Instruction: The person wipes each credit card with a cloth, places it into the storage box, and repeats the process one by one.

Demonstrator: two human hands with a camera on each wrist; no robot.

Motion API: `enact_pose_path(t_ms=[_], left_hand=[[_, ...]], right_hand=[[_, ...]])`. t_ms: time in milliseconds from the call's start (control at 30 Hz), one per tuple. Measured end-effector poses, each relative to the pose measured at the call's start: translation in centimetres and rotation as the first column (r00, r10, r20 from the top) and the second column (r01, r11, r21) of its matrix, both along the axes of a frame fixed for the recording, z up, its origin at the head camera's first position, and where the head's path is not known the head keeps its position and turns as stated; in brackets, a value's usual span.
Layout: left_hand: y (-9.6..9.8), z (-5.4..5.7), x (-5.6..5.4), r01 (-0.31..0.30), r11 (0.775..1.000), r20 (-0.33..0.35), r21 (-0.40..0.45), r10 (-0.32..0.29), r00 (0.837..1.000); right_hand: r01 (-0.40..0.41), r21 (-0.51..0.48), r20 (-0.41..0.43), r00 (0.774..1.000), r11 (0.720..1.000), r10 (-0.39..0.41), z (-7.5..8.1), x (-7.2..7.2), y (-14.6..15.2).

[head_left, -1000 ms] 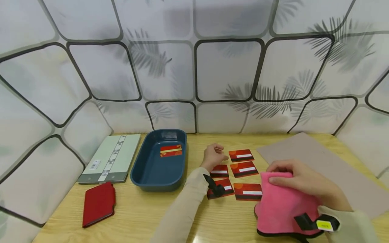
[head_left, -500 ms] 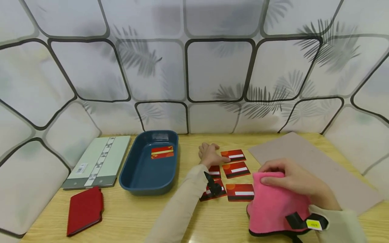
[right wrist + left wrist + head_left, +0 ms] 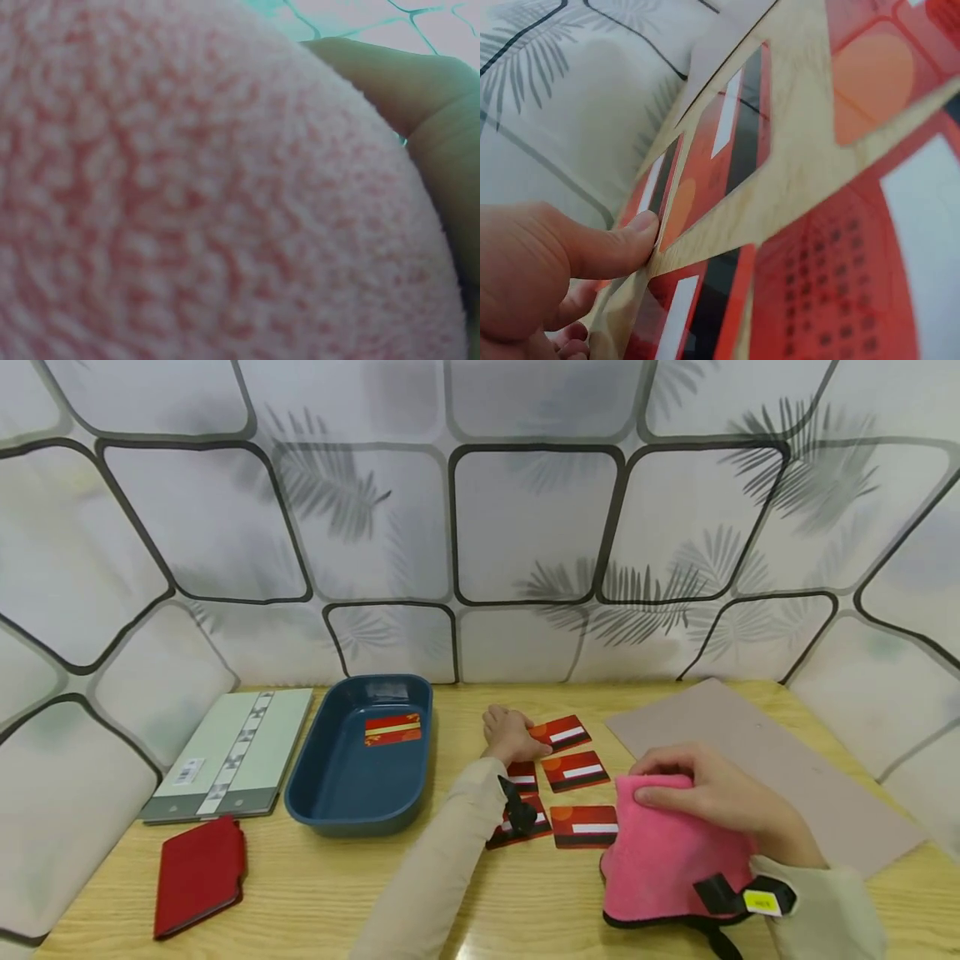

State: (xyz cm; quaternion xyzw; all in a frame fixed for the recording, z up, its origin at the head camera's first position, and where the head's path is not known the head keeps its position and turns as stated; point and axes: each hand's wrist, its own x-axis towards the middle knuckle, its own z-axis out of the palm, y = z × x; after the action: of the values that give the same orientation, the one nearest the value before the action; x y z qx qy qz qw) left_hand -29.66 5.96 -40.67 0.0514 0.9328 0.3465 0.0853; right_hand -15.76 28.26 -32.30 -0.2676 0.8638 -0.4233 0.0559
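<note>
No readable text or numbers.

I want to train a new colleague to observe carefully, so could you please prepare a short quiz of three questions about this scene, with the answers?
1. Which hand grips the pink fabric item?
2. True or false: the blue tray stands between the pale-green book and the left hand.
3. Fill the gap: the left hand touches a red ____.

Key: 1. the right hand; 2. true; 3. card.
</note>
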Motion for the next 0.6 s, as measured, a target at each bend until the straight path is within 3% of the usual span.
enact_pose_path(t_ms=[300, 433, 600], left_hand=[[-0.1, -0.1, 0.2, 0.004, 1.0, -0.131, 0.019, -0.002, 0.991], [-0.4, 0.6, 0.8, 0.0, 0.991, -0.122, 0.132, 0.016, 0.992], [-1.2, 1.5, 1.5, 0.018, 0.947, -0.138, 0.322, 0.029, 0.99]], right_hand=[[-0.004, 0.006, -0.02, 1.0, 1.0, 0.004, 0.2, -0.1, -0.3], [0.025, 0.02, -0.024, 0.999, 0.999, -0.025, 0.3, 0.1, -0.4], [0.136, 0.024, -0.054, 0.989, 0.99, -0.134, 0.3, 0.1, -0.8]])
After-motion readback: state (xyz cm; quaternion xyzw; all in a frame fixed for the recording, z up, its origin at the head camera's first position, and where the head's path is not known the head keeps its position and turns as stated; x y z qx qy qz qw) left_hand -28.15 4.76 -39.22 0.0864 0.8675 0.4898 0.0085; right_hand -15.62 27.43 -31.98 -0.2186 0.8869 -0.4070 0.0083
